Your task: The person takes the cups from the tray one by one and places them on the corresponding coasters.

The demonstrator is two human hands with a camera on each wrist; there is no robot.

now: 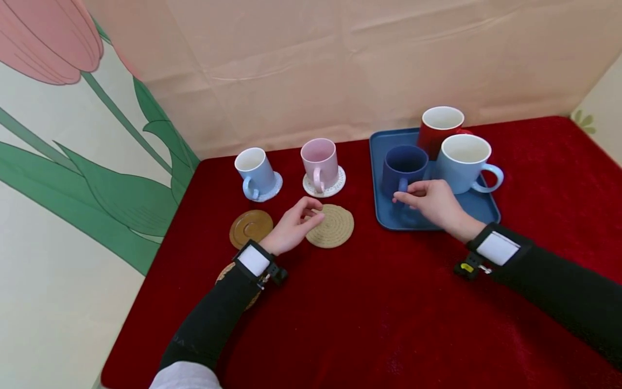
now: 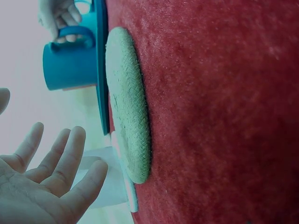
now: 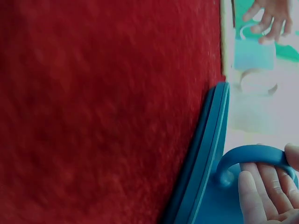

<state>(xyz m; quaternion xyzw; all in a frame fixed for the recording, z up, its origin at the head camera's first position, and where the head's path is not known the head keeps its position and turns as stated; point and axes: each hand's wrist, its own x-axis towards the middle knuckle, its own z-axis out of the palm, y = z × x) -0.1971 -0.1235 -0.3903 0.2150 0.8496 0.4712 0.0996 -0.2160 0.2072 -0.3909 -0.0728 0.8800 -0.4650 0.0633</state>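
From the head view, my right hand (image 1: 432, 202) curls its fingers round the handle of the navy mug (image 1: 403, 167), which stands upright and empty on the near left of the blue tray (image 1: 478, 208), handle towards me. A red mug (image 1: 439, 127) and a pale mug (image 1: 464, 162) share the tray. My left hand (image 1: 296, 224) rests loosely, fingertips on the rope coaster (image 1: 335, 227) lying flat on the bench (image 1: 389, 313).

Left wrist view: my fingers (image 2: 60, 163) spread open beside the coaster (image 2: 128, 107).

Right wrist view: my fingers (image 3: 261, 189) hook the mug's handle (image 3: 252, 156).
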